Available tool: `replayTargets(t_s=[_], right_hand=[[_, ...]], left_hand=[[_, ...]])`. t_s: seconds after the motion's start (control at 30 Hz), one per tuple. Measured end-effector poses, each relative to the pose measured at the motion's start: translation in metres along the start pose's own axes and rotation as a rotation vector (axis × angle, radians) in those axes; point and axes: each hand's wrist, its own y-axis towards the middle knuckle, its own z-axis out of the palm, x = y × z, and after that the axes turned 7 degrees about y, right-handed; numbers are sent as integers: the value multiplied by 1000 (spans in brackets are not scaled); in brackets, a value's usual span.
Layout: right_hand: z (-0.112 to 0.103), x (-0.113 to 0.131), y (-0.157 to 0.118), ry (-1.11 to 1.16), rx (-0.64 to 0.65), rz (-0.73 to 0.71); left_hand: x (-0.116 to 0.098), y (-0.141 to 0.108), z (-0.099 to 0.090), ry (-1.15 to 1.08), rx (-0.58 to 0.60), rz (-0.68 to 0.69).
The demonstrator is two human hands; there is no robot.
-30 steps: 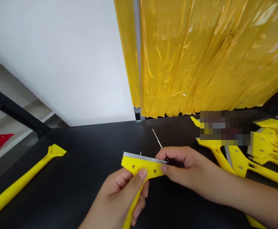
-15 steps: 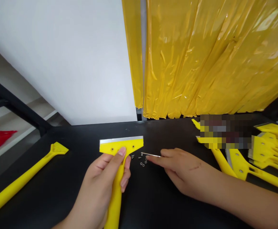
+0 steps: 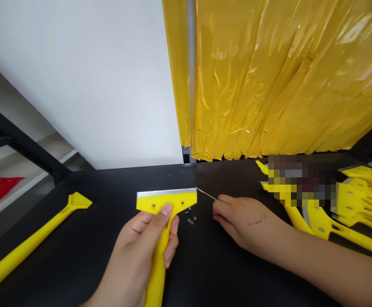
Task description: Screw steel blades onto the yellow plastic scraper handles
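A yellow scraper with a metal blade strip along its top edge and two holes in its head is gripped by my left hand, thumb on the head. Between the fingertips of my right hand is a thin metal rod; its far tip reaches the right end of the blade. Small screws lie on the black table just right of the scraper head. Several small metal nuts or rings sit below them.
Another yellow scraper handle lies at the left. Several yellow scrapers are piled at the right, partly behind a pixelated patch. A white panel and yellow plastic sheeting stand behind the table. Red material rests on the left shelf.
The rod's tip has gone up from beside the screws to the blade's right end. My left hand and the scraper have shifted slightly right and down. My right index finger has curled in.
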Motion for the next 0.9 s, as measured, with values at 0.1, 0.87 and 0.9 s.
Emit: replayTargets(t_s=[0.1, 0.87, 0.9], right_hand=[[-5, 4, 1, 243, -27, 80], [-11, 22, -8, 1630, 302, 179], [-11, 23, -8, 1636, 312, 174]], left_hand=[[6, -3, 2, -5, 45, -37], [14, -6, 12, 61, 96, -39], [15, -6, 12, 56, 100, -33]])
